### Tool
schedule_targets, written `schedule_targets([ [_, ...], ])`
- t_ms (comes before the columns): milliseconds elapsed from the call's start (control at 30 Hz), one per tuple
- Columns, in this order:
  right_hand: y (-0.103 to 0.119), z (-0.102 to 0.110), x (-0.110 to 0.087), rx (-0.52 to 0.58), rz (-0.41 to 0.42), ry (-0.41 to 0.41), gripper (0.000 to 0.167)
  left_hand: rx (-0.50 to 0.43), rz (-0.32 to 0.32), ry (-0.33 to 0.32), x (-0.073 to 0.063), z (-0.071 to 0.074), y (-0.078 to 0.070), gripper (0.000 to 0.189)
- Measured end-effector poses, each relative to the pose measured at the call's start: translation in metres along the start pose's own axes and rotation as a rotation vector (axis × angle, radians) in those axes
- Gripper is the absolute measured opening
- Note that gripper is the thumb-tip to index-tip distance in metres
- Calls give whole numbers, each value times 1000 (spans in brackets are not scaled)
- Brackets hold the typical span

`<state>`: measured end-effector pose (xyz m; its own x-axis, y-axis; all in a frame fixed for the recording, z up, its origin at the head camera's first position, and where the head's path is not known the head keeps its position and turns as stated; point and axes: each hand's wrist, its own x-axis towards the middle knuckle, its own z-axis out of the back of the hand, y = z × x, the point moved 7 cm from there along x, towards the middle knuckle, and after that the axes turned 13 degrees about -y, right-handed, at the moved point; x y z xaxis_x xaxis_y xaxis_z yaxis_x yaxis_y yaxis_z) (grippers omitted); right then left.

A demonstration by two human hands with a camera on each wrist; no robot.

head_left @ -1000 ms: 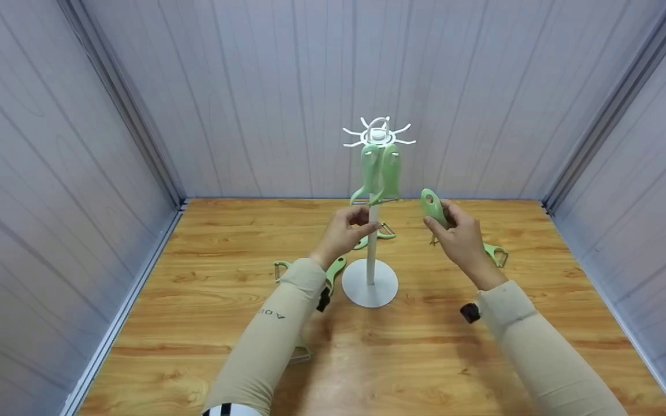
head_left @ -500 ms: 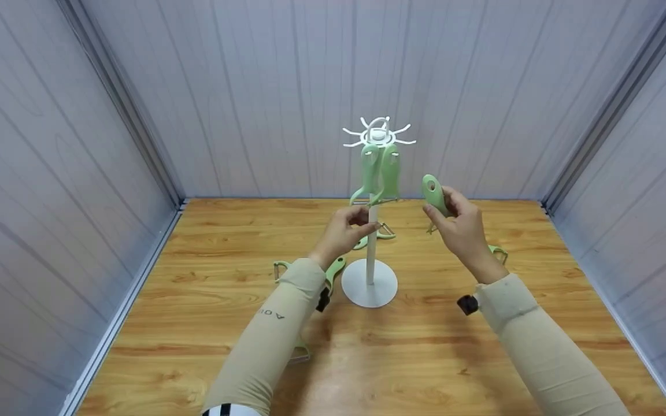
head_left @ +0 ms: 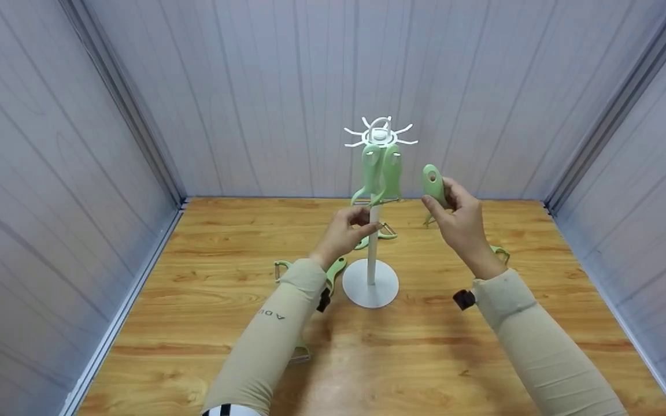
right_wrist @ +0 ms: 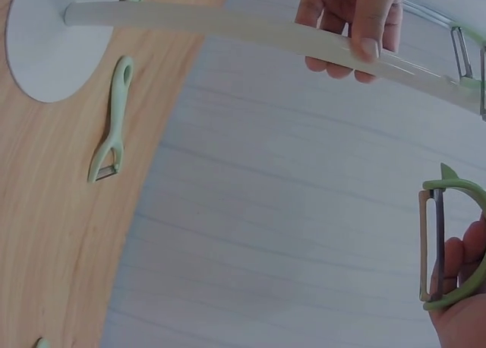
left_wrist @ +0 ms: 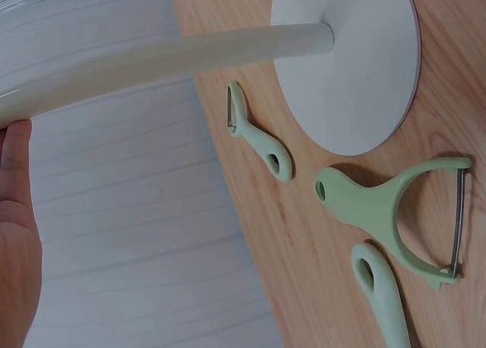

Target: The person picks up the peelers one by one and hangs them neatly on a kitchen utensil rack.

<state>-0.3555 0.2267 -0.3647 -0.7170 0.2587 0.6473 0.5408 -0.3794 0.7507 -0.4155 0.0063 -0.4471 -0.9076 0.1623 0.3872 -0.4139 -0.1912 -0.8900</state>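
My left hand (head_left: 347, 231) grips the white pole (head_left: 372, 248) of a rack, thumb on one side and fingers on the other, as the right wrist view also shows. To the right of the rack, my right hand (head_left: 459, 214) holds a green peeler (head_left: 433, 184) above the table, its holed handle end pointing up and its blade end (right_wrist: 439, 245) down. Two green peelers hang side by side from the rack's hooks (head_left: 380, 137), a lighter one (head_left: 370, 167) on the left and a darker one (head_left: 391, 170) on the right.
More green peelers lie on the wooden table (head_left: 425, 358): one behind the pole (head_left: 388, 231), one at the right (head_left: 502, 253), and several around my left forearm, including a wide peeler (left_wrist: 380, 207). The rack's round white base (head_left: 370, 294) stands mid-table. Panel walls (head_left: 252, 104) enclose the table.
My right hand has risen slightly with the peeler, bringing its handle end higher beside the hanging ones. The left hand stays on the pole.
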Motion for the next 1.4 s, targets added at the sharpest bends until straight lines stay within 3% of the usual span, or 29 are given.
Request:
schedule_targets([
  [233, 11, 0, 5, 7, 50, -9, 35, 9, 6, 1, 0, 1, 1, 12],
  [567, 28, -1, 14, 56, 46, -9, 38, 3, 29, -4, 0, 3, 2, 13],
  [833, 45, -3, 24, 77, 53, -19, 39, 5, 10, -8, 0, 3, 1, 12],
  [1400, 57, -17, 36, 81, 64, 91, 47, 5, 8, -2, -3, -1, 0, 12],
])
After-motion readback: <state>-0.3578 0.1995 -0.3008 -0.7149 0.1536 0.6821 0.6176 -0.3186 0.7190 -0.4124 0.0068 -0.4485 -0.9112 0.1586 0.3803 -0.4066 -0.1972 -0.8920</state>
